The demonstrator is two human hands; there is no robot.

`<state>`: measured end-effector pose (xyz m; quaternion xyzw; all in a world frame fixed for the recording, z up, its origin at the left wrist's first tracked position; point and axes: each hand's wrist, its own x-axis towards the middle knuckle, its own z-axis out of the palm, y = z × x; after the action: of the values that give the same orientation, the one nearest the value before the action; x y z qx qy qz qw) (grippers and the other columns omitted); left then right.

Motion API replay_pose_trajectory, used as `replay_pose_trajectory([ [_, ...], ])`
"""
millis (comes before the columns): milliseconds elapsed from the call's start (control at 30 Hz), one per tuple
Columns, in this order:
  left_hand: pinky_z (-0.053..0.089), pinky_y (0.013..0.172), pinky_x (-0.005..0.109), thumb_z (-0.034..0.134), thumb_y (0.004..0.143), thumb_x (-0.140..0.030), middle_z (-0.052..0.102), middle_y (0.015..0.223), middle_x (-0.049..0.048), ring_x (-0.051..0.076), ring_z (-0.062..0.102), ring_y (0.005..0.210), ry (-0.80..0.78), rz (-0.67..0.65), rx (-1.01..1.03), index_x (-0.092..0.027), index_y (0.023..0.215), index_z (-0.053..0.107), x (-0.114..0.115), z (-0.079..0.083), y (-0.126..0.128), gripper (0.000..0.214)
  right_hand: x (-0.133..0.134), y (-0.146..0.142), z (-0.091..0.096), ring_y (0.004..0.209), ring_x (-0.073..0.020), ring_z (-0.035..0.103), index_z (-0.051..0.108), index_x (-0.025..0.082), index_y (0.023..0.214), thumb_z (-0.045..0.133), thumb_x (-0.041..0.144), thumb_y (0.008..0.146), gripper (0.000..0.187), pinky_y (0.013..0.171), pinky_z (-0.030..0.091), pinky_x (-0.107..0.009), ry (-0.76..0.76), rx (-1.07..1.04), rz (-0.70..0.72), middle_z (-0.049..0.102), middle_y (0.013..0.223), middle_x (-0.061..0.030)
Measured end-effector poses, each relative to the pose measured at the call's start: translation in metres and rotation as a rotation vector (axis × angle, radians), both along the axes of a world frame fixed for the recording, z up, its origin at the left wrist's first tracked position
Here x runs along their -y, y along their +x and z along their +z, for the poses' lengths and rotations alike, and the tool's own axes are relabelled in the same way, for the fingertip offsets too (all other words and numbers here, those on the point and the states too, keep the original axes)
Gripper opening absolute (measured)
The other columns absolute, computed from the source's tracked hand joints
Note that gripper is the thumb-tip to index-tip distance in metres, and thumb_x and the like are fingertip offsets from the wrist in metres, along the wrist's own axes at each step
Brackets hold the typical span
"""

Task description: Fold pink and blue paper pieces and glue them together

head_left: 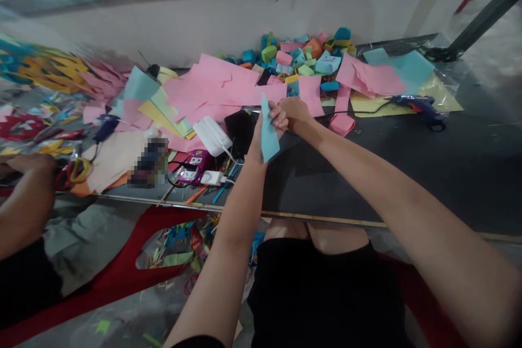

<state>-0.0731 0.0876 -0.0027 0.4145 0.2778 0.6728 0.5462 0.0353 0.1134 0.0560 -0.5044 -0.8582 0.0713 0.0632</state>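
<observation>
Left hand [279, 117] gripping narrow light-blue paper strip [269, 133]. Right hand [296, 111] just beside strip, can't tell its grip. Blue-and-orange plastic glue gun [421, 105] right of strip.

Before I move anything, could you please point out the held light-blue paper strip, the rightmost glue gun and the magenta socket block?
Light-blue paper strip [269, 136]: head view, middle of its face.
Rightmost glue gun [426, 111]: head view, upper handle.
Magenta socket block [196, 161]: head view, white socket face.

A narrow blue paper strip [269, 136] is held up.
</observation>
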Motion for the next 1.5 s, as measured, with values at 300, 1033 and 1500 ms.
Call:
replay_pose_trajectory([
  [300,0.037,0.044,0.019,0.077,0.094,-0.054,0.053,0.063,-0.0048,0.005,0.043,0.049,-0.149,0.218,0.014,-0.021,0.08,0.068,0.006,0.01,0.031,0.037,0.046,0.063,-0.003,0.087,-0.0203,0.071,0.08,0.015,0.098,0.053,0.026,0.102,0.03,0.082,0.053,-0.033,0.084,-0.577,-0.145,0.079,0.094,-0.0094],
  [1033,0.015,0.133,0.059,0.062,0.062,-0.102,0.026,0.175,0.0215,0.046,0.021,0.163,0.768,0.183,-1.346,-0.024,0.169,0.028,0.033,-0.023,0.065,0.136,0.074,0.157,-0.029,0.054,-0.0101,0.031,0.048,0.021,0.048,0.078,0.076,0.075,0.068,0.056,0.026,-0.033,-0.008,-0.951,-0.324,0.037,0.05,0.0042],
  [1500,0.05,0.112,0.049,0.062,0.09,-0.078,0.06,0.146,0.0191,0.033,0.059,0.135,0.546,0.109,-1.029,-0.022,0.144,0.059,0.032,-0.017,0.064,0.077,0.083,0.144,-0.037,0.054,-0.0102,0.038,0.049,0.021,0.049,0.084,0.035,0.076,0.046,0.06,0.034,-0.031,0.153,-1.066,-0.356,0.044,0.051,0.0053],
])
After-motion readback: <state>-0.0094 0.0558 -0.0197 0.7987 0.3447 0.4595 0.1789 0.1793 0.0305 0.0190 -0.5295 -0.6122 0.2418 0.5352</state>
